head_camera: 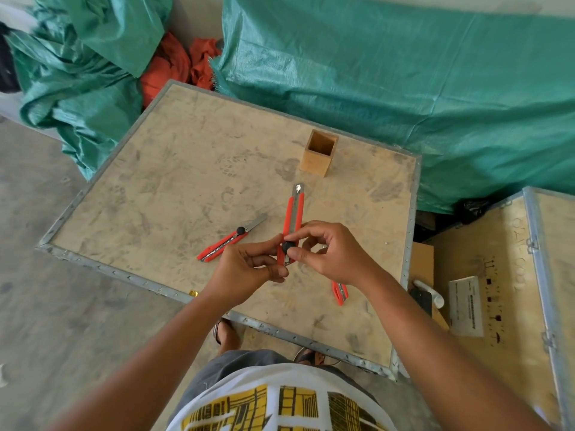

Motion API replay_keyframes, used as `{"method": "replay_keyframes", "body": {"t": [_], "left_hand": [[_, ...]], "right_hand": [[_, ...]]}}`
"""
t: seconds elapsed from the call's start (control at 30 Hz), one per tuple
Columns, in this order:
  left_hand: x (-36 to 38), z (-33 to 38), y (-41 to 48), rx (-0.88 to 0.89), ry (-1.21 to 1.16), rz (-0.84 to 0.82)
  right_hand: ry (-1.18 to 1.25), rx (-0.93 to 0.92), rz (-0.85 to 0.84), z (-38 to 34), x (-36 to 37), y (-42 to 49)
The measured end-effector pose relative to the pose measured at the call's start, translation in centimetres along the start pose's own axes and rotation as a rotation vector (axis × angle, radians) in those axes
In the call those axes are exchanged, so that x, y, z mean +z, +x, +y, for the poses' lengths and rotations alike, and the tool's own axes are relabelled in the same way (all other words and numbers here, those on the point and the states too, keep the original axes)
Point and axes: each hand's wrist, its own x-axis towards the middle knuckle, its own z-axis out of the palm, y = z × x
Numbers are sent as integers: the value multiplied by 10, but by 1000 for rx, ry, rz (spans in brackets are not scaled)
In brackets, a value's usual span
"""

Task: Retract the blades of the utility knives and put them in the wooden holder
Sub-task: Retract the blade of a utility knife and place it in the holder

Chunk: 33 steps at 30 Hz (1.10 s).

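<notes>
Two hands working a red utility knife over a scuffed counter.

A third knife (339, 293) is lying mostly hidden under the right wrist, only its red end showing. The left hand (249, 269) is pinching the lower handle of the held utility knife (294, 222), fingers curled tight; the right hand (329, 253) is gripping its black slider knob (290, 246) between thumb and forefinger, a short blade tip showing. A second knife (228, 241) is lying left, blade extended. The wooden holder (319, 154) is standing beyond, on the counter (155, 181).

The scuffed plywood crate top (174, 181) carries a wooden holder (319, 157) and 2 utility knives (228, 241).
</notes>
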Motion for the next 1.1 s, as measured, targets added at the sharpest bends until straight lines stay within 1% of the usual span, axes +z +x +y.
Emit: {"method": "replay_keyframes", "body": {"t": [0.13,0.27,0.4,0.47,0.6,0.67,0.73,0.9,1.03,1.1], "left_hand": [[5,5,2,7,7,4],[14,10,8,16,2,-10],[22,13,16,24,1,-11],[26,13,24,17,5,-21],[30,14,44,15,28,-75],[31,17,61,21,52,-98],[33,23,81,31,109,-114],[40,46,153,59,199,-64],[37,59,225,128,421,-22],[37,61,257,150,535,39]], "right_hand": [[-44,-11,90,-3,-2,-4],[-25,-16,56,-4,-14,-5],[-58,-55,177,-3,-19,-8],[-52,-38,228,-1,-21,-8],[47,25,228,5,-37,5],[97,66,288,11,-48,17],[112,87,353,16,-60,33],[103,98,442,23,-105,91],[10,80,544,36,-142,151],[-23,91,594,46,-154,178]]}}
